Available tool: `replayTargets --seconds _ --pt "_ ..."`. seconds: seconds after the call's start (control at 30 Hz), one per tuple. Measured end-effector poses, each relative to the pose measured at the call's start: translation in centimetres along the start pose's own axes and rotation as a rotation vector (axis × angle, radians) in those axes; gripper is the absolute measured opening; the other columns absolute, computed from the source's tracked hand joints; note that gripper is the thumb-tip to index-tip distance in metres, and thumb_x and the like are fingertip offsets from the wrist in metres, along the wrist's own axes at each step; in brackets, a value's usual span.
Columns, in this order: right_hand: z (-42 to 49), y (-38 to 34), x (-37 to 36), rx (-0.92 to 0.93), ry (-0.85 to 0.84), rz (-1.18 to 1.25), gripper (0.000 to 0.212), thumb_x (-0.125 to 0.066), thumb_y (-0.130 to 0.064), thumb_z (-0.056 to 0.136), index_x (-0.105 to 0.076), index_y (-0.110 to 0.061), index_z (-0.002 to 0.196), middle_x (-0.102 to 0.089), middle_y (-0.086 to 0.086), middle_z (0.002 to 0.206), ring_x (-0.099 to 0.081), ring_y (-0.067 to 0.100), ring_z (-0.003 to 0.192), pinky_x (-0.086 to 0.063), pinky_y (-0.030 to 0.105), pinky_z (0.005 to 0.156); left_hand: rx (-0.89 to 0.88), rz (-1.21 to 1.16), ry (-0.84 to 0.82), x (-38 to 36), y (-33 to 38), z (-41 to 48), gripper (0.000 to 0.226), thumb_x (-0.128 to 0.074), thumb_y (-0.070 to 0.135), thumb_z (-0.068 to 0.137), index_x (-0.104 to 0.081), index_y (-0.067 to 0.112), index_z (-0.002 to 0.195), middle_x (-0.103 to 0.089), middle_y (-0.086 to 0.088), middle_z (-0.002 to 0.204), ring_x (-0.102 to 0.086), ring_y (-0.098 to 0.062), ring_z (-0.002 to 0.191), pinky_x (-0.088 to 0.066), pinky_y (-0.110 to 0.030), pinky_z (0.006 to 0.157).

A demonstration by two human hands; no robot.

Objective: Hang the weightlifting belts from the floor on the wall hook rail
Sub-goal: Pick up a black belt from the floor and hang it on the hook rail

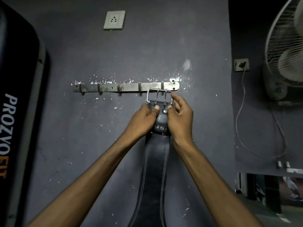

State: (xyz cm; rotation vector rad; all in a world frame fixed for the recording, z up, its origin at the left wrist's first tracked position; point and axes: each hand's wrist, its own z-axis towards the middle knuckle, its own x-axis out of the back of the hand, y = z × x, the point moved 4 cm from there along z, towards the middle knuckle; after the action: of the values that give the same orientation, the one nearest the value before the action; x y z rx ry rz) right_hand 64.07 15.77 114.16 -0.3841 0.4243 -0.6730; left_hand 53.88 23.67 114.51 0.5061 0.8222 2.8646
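Weightlifting belt (155, 161): black leather with pale double stitching down both edges. It is held flat against the wall, buckle end uppermost. The strap hangs straight down and runs out of the bottom of the head view.
Buckle (159, 90): bright metal frame with two prongs. Its top bar lies along the lower edge of the hook rail, at the rightmost hook. Whether the bar sits on that hook cannot be told.
Hook rail (126, 87): flat metal strip fixed level on the wall, with five hooks and a screw at its rounded right end.
Left hand (144, 118): grips the belt's left edge just under the buckle, thumb pressed on the front face, fingers curled round behind.
Right hand (180, 115): holds the belt's right edge, thumb on the front beside a rivet, fingers curled, forefinger tip touching the right side of the buckle frame.
Wall (65, 54): dark grey paint, chipped to white flecks around the rail.
Socket plate (114, 20): white, on the wall above the rail, left of the belt.
Padded equipment (16, 112): black, at the left edge, with white lettering beginning "PROZYO".
Fan (285, 51): white, wire-guarded, at upper right.
Second socket (241, 65): just left of the fan, plug inserted.
Cable (237, 115): loops down from that plug.
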Motion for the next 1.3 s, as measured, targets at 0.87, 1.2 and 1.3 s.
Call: replayTargets --seconds 0.87,1.2,1.3 --pt "2.5 -0.3 -0.9 0.201 -0.129 -0.575 0.065 -0.045 -0.005 0.095 -0.032 -0.016 0.158 -0.044 0.007 0.16 -0.047 0.026 0.143 -0.04 0.038 0.117 0.054 0.193 -0.043 -1.2 0.2 3.1 0.047 -0.039 0.044 0.103 -0.039 0.007 0.133 -0.063 -0.016 0.127 -0.06 -0.034 0.117 -0.049 -0.04 0.095" --pt "-4.4 0.2 0.1 0.209 0.048 -0.525 0.064 -0.057 -0.001 0.086 -0.048 -0.019 0.147 -0.054 0.0 0.15 -0.051 0.02 0.135 -0.044 0.04 0.113 -0.057 0.33 -0.057 2.2 -4.6 -4.8 0.05 -0.061 0.043 0.092 -0.043 0.021 0.133 -0.068 0.007 0.102 -0.064 -0.016 0.085 -0.046 -0.03 0.077" --pt "-8.5 0.0 -0.2 0.2 0.07 -0.567 0.062 -0.059 0.001 0.084 -0.053 -0.019 0.143 -0.049 -0.002 0.155 -0.044 0.018 0.14 -0.032 0.027 0.119 -0.026 0.344 -0.119 4.2 -6.6 -8.2 0.05 -0.063 0.045 0.091 -0.044 0.025 0.132 -0.066 0.01 0.102 -0.063 -0.013 0.082 -0.052 -0.034 0.081"
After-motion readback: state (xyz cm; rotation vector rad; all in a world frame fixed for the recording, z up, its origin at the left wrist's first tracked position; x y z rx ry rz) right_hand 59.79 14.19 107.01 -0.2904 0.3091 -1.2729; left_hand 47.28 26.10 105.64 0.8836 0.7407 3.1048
